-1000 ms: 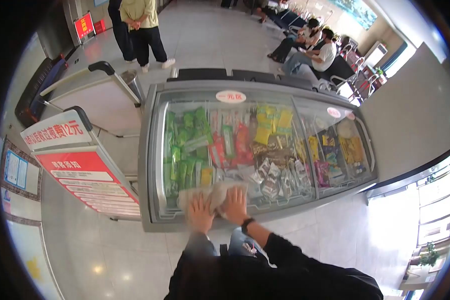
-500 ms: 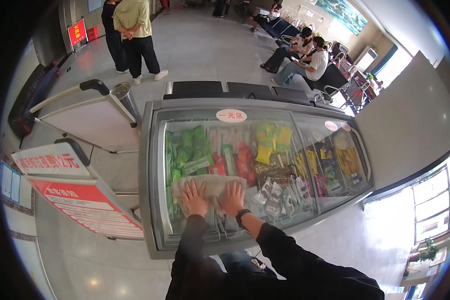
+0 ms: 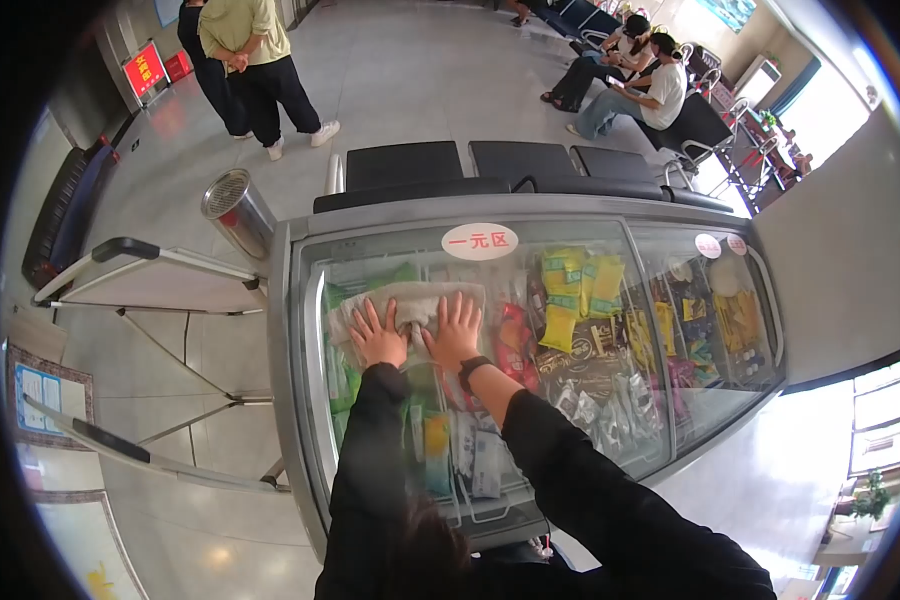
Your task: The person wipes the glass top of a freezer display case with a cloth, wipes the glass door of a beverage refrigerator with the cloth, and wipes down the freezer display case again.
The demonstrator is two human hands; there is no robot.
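Note:
A light beige cloth [image 3: 422,297] lies spread on the glass lid [image 3: 515,280] of a chest freezer [image 3: 282,350]. My left hand [image 3: 380,338] presses flat on the cloth's left part, its fingers spread. On its right part rests my right hand [image 3: 454,335], also flat with fingers apart, a dark band on the wrist. Under the glass are green packs [image 3: 340,385], yellow packs [image 3: 565,290], red packs [image 3: 515,345] and silvery wrapped packs [image 3: 600,410]. The cloth hides some of the green ones.
Black seats [image 3: 402,165] stand against the freezer's far side. At left are a metal bin [image 3: 238,205] and folding sign frames [image 3: 160,270]. Two people stand at the far left; others sit on chairs at the far right. A pale panel [image 3: 835,260] rises on the right.
Both hands and the cloth have slid away from me, toward the lid's far edge. The view has shifted, and packs under the near part of the glass now show.

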